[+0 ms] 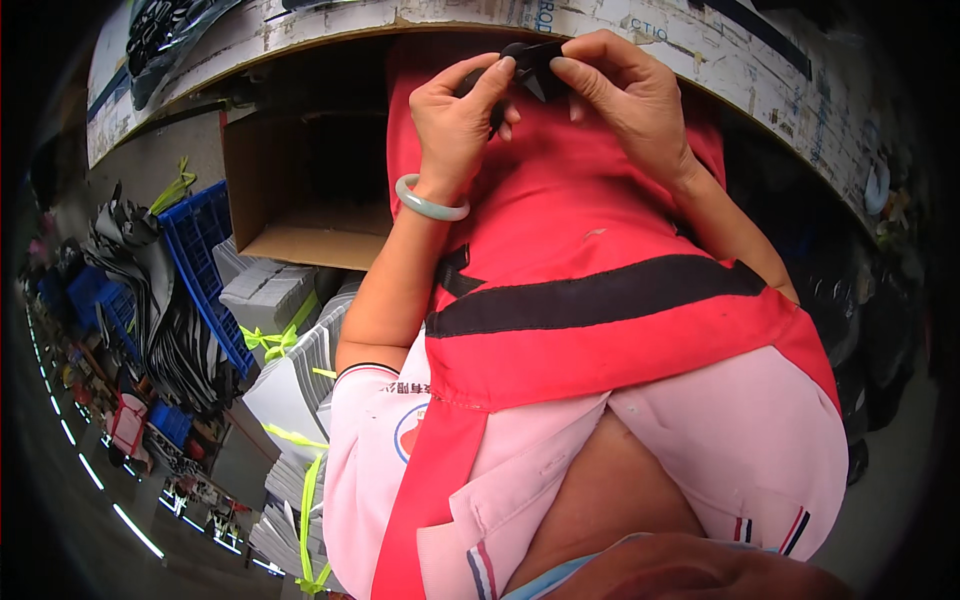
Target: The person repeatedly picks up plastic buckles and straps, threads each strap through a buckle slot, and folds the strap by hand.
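Note:
Between my two hands is a small, thin black piece (541, 72) with a pointed lighter corner, held over my red apron (590, 190) by the table edge. Thumb and fingers of my left hand (458, 115) pinch its left end; a pale green bangle (432, 200) circles that wrist. On the other side, my right hand (635, 105) grips the right end between thumb and forefinger. My fingers partly cover the piece, so I cannot tell exactly what it is.
A worktable (330, 50) with a worn, printed white covering curves across the top. A clear bag of black pieces (165, 50) lies on its left end. Below stand an open cardboard box (310, 245), a blue crate (205, 270) and grey stacks (270, 290) tied with yellow-green strips.

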### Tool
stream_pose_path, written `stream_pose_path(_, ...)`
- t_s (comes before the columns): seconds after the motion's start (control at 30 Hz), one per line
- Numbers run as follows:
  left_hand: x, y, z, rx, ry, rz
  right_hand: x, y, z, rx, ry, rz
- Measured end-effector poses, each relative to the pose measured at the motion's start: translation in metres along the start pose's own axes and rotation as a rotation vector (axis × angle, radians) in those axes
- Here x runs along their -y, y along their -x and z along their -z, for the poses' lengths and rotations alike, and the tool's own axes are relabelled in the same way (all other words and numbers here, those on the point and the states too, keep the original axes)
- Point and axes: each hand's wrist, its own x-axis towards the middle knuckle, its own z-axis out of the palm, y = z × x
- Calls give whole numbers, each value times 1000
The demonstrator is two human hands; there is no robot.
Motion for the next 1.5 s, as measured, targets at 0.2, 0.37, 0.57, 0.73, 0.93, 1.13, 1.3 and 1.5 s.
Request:
stream_pose_path(0.2, 5, 5, -1, -27, -87, -156, -14, 0, 10, 73, 32, -303)
stream_pose_path(0.37, 7, 8, 1, 37, -129, -287, -15, -1, -2, 23, -121, -229)
stream_pose_path(0.57, 5, 10, 9, 160, -164, -411, -16, -11, 19, 234, -161, -434)
stream_pose_path(0.73, 1, 16, 12, 233, -234, -483, -11, -10, 18, 283, -10, -317)
stream_pose_path(0.93, -5, 22, 9, 261, -236, -468, -13, -13, 16, 134, 93, -197)
stream_pose_path(1.13, 1, 23, 12, 237, -248, -483, -14, -11, 17, 321, 104, -300)
stream_pose_path(1.3, -1, 26, 11, 264, -250, -480, -13, -12, 19, 234, 88, -206)
stream_pose_path(1.5, -5, 33, 16, 261, -206, -441, -16, -13, 12, 229, 47, -224)
